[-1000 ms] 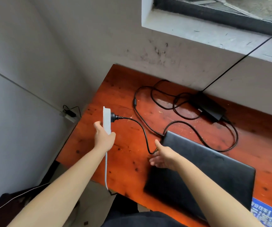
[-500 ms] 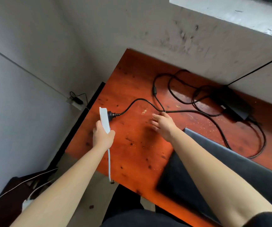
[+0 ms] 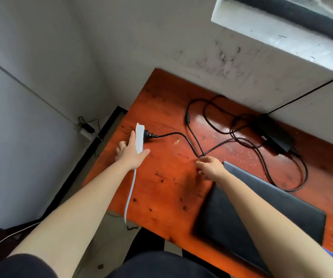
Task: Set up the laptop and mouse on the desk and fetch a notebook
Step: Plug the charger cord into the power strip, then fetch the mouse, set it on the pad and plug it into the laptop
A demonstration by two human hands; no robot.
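No text, label or brand can be read on anything on the desk (image 3: 167, 177).

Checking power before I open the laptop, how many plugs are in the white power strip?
1: a black plug sits in the white power strip beside the left hand; other sockets face away, so more may hide.

One head-worn wide-angle view — looking steeply down from close above the counter (image 3: 161, 177), facing the far wall (image 3: 161, 47) and window sill (image 3: 282, 41) at upper right.
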